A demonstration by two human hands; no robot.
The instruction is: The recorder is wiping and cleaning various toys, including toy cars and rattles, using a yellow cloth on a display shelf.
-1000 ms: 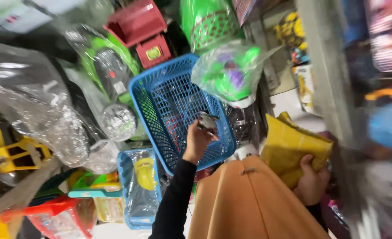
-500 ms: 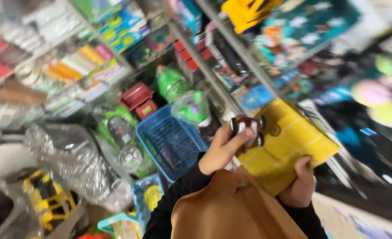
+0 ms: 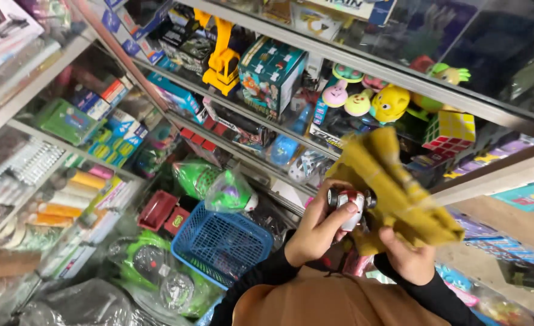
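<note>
My left hand [image 3: 315,232] grips a small red, white and black toy car [image 3: 348,205], held up in front of the shelves. My right hand [image 3: 407,256] holds a mustard-yellow cloth [image 3: 394,193], which lies against the right side of the toy car. Both arms wear black sleeves, over a tan garment [image 3: 333,302] at the bottom of the view. A blue plastic basket [image 3: 219,244] stands below and left of my left hand.
Glass-fronted shelves [image 3: 339,66] hold boxed toys, a yellow toy digger [image 3: 222,54], plush figures and a colour puzzle cube [image 3: 449,131]. Green toys in plastic bags [image 3: 216,184], red boxes [image 3: 164,211] and stationery shelves [image 3: 68,181] crowd the left.
My left hand lifted the toy car out of the blue basket and brought it up to the yellow cloth. The view swung upward from the floor goods to the shelves.
</note>
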